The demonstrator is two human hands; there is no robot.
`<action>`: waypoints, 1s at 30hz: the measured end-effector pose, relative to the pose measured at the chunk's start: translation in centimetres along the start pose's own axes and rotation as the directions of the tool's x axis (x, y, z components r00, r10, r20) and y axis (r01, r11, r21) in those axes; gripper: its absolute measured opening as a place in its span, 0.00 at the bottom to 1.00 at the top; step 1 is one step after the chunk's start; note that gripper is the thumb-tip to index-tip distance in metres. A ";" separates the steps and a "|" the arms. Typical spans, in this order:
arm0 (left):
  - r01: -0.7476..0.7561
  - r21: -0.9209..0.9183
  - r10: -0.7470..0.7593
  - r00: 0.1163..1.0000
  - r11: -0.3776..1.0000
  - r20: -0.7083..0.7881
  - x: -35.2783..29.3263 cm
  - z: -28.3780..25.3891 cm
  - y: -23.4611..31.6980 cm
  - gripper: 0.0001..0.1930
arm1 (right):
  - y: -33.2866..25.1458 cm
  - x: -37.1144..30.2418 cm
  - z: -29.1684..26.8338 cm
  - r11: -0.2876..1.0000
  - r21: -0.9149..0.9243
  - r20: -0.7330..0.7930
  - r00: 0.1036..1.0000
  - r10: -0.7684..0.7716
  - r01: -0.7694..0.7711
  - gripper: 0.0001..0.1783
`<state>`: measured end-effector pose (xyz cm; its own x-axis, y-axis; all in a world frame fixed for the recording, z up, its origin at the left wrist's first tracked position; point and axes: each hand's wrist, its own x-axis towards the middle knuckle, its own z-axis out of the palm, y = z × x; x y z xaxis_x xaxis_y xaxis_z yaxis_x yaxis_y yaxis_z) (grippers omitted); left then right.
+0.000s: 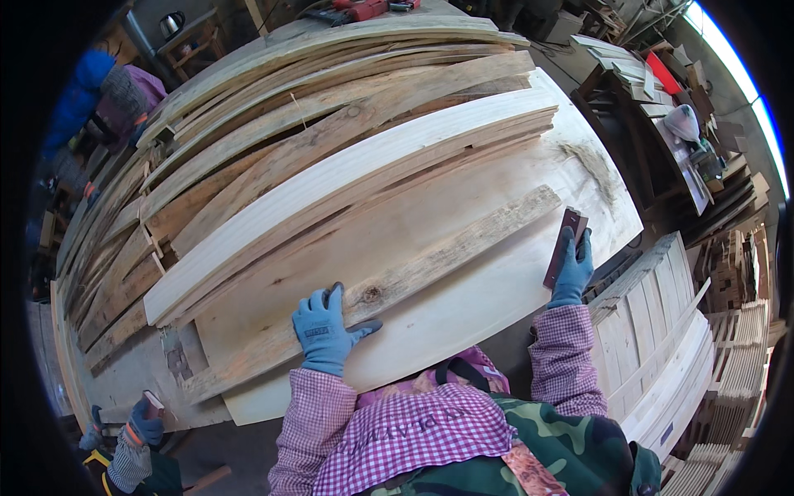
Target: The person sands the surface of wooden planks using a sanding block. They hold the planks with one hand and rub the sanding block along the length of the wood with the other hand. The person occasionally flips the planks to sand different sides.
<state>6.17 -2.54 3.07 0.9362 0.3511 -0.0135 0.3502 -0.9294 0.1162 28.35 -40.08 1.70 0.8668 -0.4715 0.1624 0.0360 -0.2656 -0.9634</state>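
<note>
A narrow plank [447,263] with a rough face and a dark knot lies slantwise across a pale sheet of board in front of me. My left hand [322,331], in a blue glove, lies across this plank, fingers over it and thumb stretched out to the right. In my right hand [572,269], also gloved in blue, is a dark reddish-brown sanding block [565,244]. The block is held just beyond the plank's right end, apart from it, over the right side of the board. My right fingers wrap its edge, and its underside is hidden.
Behind the plank rises a neat stack of boards [356,194], with more rough planks [331,116] piled beyond. At lower left, another person's gloved hand [147,426] holds a small block. Stacked boards [653,331] stand at right. Sawdust [591,169] lies near the far right corner.
</note>
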 end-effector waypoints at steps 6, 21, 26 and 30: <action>-0.004 -0.026 0.000 0.991 1.000 -0.134 -0.3 1.4 0.2 0.53 | -0.7 -0.3 0.0 0.999 -0.037 0.002 1.000 0.006 -0.006 0.36; 0.043 -0.166 -0.063 0.992 0.985 -0.113 -4.1 -1.8 -3.7 0.58 | -2.3 -4.0 2.2 0.735 -0.468 0.358 0.865 -0.351 0.492 0.40; 0.088 -0.070 -0.083 0.995 0.994 0.061 -5.1 -0.4 -4.8 0.68 | -9.6 -14.9 8.4 0.465 -0.041 0.853 0.273 -0.444 0.885 0.28; 0.083 -0.084 -0.079 0.996 0.993 0.042 -5.3 0.6 -5.0 0.69 | -8.9 -19.9 9.8 0.504 0.012 0.938 0.165 -0.304 0.864 0.34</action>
<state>-0.50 0.20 1.97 0.9058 0.4187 -0.0644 0.4229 -0.8844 0.1976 15.69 -20.10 4.96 0.5986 0.7920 0.1196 0.7724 -0.5313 -0.3479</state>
